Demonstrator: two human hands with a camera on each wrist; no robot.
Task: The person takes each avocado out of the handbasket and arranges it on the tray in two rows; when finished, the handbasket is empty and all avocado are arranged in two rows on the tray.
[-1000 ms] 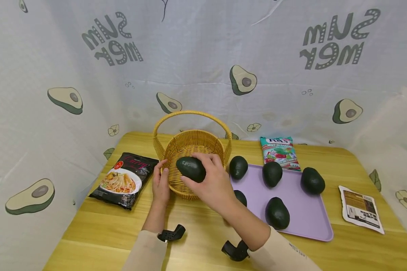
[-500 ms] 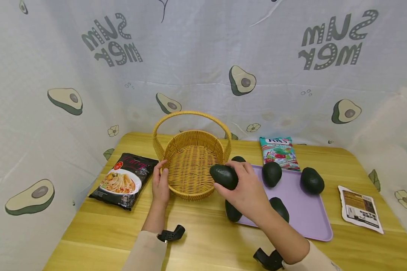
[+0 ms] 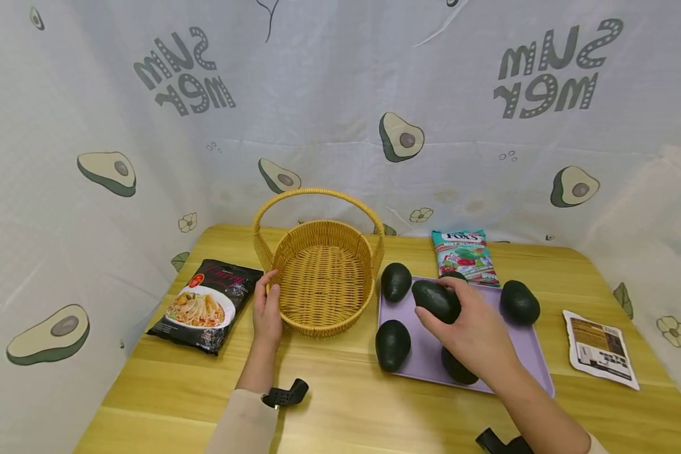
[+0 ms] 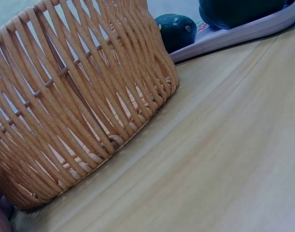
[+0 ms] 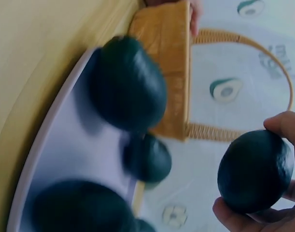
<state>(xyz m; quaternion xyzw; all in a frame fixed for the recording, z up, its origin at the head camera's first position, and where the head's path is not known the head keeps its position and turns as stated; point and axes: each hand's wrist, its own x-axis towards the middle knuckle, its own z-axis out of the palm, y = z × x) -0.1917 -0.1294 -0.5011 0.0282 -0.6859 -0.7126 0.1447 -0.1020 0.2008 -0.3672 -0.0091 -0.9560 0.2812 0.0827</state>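
Note:
My right hand (image 3: 479,325) holds a dark green avocado (image 3: 437,301) between thumb and fingers, raised above the purple tray (image 3: 422,340); the right wrist view shows the same avocado (image 5: 254,171) from the side. Several more avocados lie on that tray, among them one at its front left (image 3: 393,345), one at its back left (image 3: 396,282) and one at its right (image 3: 520,302). My left hand (image 3: 268,315) rests against the left side of the wicker basket (image 3: 323,284), fingers fairly straight. Nothing lies inside the basket. In the left wrist view its woven wall (image 4: 84,87) hides most of that hand.
A black noodle packet (image 3: 207,306) lies left of the basket. Behind the tray is a Fox's candy bag (image 3: 465,255), and a white and brown pouch (image 3: 601,349) lies at the right. The basket's tall handle (image 3: 318,191) arches upward. A printed curtain (image 3: 329,94) hangs behind the table.
My right hand has carried the avocado rightward, from over the basket to over the tray. The left hand has stayed at the basket's side.

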